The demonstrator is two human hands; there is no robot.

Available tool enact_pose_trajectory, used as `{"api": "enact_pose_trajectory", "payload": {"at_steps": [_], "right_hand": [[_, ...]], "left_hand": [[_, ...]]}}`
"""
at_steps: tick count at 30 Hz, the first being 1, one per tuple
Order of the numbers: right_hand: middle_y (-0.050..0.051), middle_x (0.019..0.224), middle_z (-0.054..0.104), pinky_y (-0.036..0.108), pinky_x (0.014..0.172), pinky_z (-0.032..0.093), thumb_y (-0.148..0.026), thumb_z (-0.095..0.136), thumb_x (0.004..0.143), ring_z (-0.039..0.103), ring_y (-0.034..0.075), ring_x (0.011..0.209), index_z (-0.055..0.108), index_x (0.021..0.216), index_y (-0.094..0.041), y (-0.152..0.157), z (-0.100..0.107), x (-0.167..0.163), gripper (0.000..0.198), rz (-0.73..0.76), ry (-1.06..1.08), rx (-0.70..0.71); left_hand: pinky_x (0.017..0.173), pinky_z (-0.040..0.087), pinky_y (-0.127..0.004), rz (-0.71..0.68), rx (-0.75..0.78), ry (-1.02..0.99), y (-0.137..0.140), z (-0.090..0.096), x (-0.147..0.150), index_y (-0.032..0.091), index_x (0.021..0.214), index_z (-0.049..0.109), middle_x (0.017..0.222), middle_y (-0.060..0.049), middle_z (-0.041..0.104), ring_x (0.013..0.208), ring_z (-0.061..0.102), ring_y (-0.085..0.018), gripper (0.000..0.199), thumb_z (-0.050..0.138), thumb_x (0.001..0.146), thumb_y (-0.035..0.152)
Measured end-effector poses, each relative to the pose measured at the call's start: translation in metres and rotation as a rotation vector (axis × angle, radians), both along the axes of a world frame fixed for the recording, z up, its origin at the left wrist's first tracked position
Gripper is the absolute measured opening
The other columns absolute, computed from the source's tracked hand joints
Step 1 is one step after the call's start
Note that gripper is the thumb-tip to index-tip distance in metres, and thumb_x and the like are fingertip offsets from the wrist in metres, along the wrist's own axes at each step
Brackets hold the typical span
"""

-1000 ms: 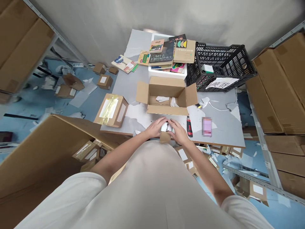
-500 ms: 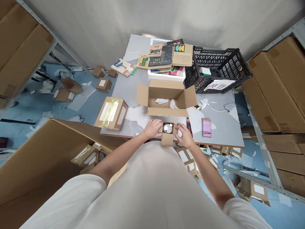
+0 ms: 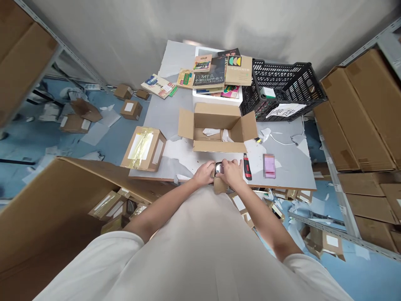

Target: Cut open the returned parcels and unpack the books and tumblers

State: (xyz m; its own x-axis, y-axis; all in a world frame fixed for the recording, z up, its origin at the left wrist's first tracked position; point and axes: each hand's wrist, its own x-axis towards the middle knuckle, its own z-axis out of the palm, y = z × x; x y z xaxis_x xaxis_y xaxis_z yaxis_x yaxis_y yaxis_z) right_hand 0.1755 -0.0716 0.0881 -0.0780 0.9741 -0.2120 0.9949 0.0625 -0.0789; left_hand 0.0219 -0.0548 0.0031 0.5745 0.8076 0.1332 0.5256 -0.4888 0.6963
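At the table's front edge, my left hand (image 3: 204, 173) is closed on the left side of a small open cardboard box (image 3: 220, 186). One flap of that box hangs toward my shirt. Inside it shows a round, shiny, silver-topped object (image 3: 218, 167), its kind unclear. My right hand (image 3: 232, 172) reaches over the box from the right, fingers curled onto the round object and partly hiding it. Just beyond both hands stands a larger open carton (image 3: 219, 146) with scraps of white paper inside. A red and black box cutter (image 3: 247, 167) lies right of my right hand.
A taped parcel (image 3: 159, 152) sits at the table's left. Behind the carton are a white foam box (image 3: 200, 98) of books and a black crate (image 3: 288, 83). A phone (image 3: 269, 166) lies at right. A tall carton (image 3: 46, 200) stands at my left.
My right hand has moved left from the small box's right flap onto the round object. The box now looks tilted, and its right side is covered by my hand.
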Motion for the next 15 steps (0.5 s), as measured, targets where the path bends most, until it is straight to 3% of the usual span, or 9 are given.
{"api": "enact_pose_trajectory", "payload": {"at_steps": [2,7,11,15], "right_hand": [[0.017,0.091,0.072,0.06,0.094,0.027,-0.048,0.065,0.078,0.056,0.037,0.099,0.056,0.101,-0.018,0.006,0.001,-0.004,0.04,0.011,-0.062,-0.023],[0.018,0.09,0.069,0.044,0.08,0.035,-0.038,0.064,0.075,0.058,0.034,0.092,0.055,0.1,-0.016,0.007,0.011,-0.007,0.034,0.048,-0.053,-0.061],[0.013,0.09,0.066,0.037,0.075,0.037,-0.039,0.061,0.075,0.057,0.029,0.086,0.054,0.094,-0.019,-0.001,0.041,0.005,0.029,0.09,-0.005,0.115],[0.007,0.082,0.061,0.032,0.064,0.037,-0.038,0.058,0.076,0.055,0.023,0.075,0.051,0.089,-0.022,0.002,0.092,0.026,0.022,0.141,0.11,0.381]], "left_hand": [[0.085,0.054,-0.038,0.009,-0.015,-0.018,-0.001,-0.001,0.001,0.021,0.079,0.051,0.119,-0.014,0.057,0.104,0.061,-0.025,0.018,0.065,0.068,0.019],[0.086,0.053,-0.037,0.044,-0.04,-0.059,-0.001,-0.004,0.003,0.021,0.079,0.049,0.118,-0.014,0.057,0.107,0.06,-0.025,0.021,0.064,0.065,0.015],[0.088,0.052,-0.037,0.074,-0.038,-0.065,0.0,-0.004,0.002,0.021,0.081,0.049,0.119,-0.015,0.056,0.109,0.059,-0.026,0.024,0.065,0.064,0.016],[0.086,0.052,-0.039,0.098,-0.016,-0.041,0.005,-0.003,0.005,0.019,0.085,0.051,0.12,-0.016,0.054,0.106,0.06,-0.027,0.022,0.065,0.068,0.02]]}}
